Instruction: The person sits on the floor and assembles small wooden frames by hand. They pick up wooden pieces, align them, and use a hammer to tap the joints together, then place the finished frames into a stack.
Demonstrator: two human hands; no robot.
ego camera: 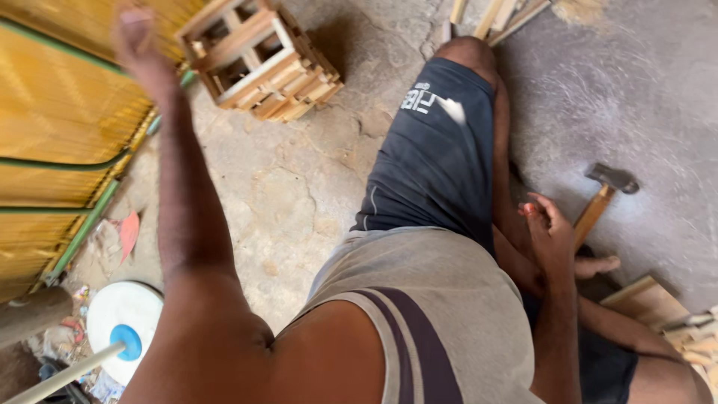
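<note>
Sitting on the concrete floor (299, 187) with one leg stretched forward, the person is reaching the left hand (138, 45) far up and out toward a small crate of wooden slats (258, 56). That grip is blurred, and only its back is showing, so it cannot be told how far the fingers are spread; it appears to be holding nothing, and it is hanging just to the left of the crate without clearly touching it. The crate is lying tilted on one corner, which suggests it is resting where it was dropped rather than set down squarely.

The right hand (550, 236) is hovering low beside the thigh with its fingers loosely curled and nothing visible inside them. Just beyond and to the right of this grip a hammer (602, 194) is lying flat on the floor, its wooden handle pointing back toward the hand and its steel head away, probably so that it can be picked up readily. Below and to the right of the same grip, a stack of wooden pieces (658, 307) is lying close against the bent leg, seemingly kept within arm's length.

Well below the left arm a white round lid with a blue centre (123, 322) is lying among scraps, and a yellow slatted panel (52, 112) is standing along the far left.
</note>
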